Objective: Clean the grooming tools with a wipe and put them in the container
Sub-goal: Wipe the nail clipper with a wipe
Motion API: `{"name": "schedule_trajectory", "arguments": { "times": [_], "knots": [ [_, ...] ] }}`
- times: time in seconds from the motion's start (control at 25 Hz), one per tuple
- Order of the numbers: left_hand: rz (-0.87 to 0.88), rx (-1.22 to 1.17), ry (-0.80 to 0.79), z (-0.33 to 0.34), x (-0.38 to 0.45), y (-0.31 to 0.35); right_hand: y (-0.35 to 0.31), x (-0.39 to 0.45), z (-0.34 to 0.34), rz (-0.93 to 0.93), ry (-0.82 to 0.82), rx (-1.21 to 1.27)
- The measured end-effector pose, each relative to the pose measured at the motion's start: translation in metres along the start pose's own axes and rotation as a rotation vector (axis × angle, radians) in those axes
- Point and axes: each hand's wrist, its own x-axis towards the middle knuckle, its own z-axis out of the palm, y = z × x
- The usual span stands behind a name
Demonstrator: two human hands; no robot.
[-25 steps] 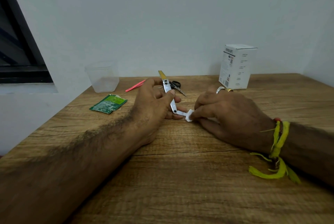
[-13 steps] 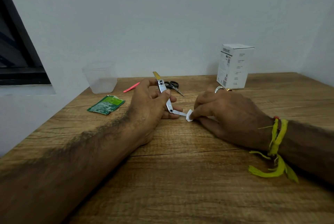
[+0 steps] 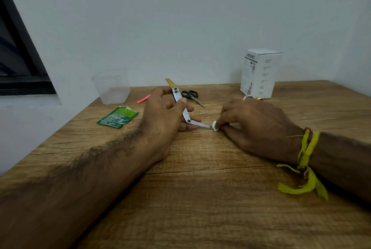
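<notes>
Right now my left hand (image 3: 164,116) grips the silver folding nail clipper (image 3: 181,106) above the wooden table (image 3: 200,188), while my right hand (image 3: 259,126) pinches a small white wipe (image 3: 215,125) at the tip of its swung-out file.

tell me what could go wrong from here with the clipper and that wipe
1. The small folded-out blade points straight at the right hand pinching the wipe; a slip could nick a fingertip.
2. The left hand holds the nail clipper only by thumb and fingers, so it might twist or drop.
3. The clear container stands at the table's far left edge; a hasty drop-in could tip it.
</notes>
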Motion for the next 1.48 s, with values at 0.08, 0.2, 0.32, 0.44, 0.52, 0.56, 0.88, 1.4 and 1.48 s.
{"name": "schedule_trajectory", "arguments": {
  "times": [0.08,0.2,0.32,0.44,0.52,0.56,0.88,1.4,1.48],
  "knots": [
    [0.016,-0.025,0.007,-0.001,0.001,0.0,0.0,0.0,0.002,0.047,0.056,0.04],
    [0.029,-0.049,-0.006,0.0,-0.001,0.0,-0.001,0.004,0.004,0.161,0.373,0.293],
    [0.061,-0.075,-0.047,-0.001,-0.004,0.004,-0.009,0.007,0.006,0.302,0.454,0.499],
    [0.092,-0.093,-0.065,-0.002,-0.004,0.008,-0.007,0.006,0.005,0.399,0.453,0.684],
    [0.099,-0.138,-0.044,-0.006,-0.002,0.012,-0.001,0.004,0.003,0.427,0.476,0.747],
    [0.102,-0.163,-0.038,-0.008,-0.001,0.013,0.001,0.002,0.002,0.441,0.466,0.767],
    [0.131,-0.245,-0.054,-0.008,-0.003,0.018,-0.011,0.001,0.002,0.349,0.133,0.774],
    [0.193,-0.192,-0.03,-0.003,-0.015,0.026,-0.021,0.002,0.004,0.341,0.153,0.799],
    [0.129,-0.139,-0.051,-0.006,-0.012,0.027,-0.014,0.001,0.004,0.374,0.232,0.879]
  ]
}}
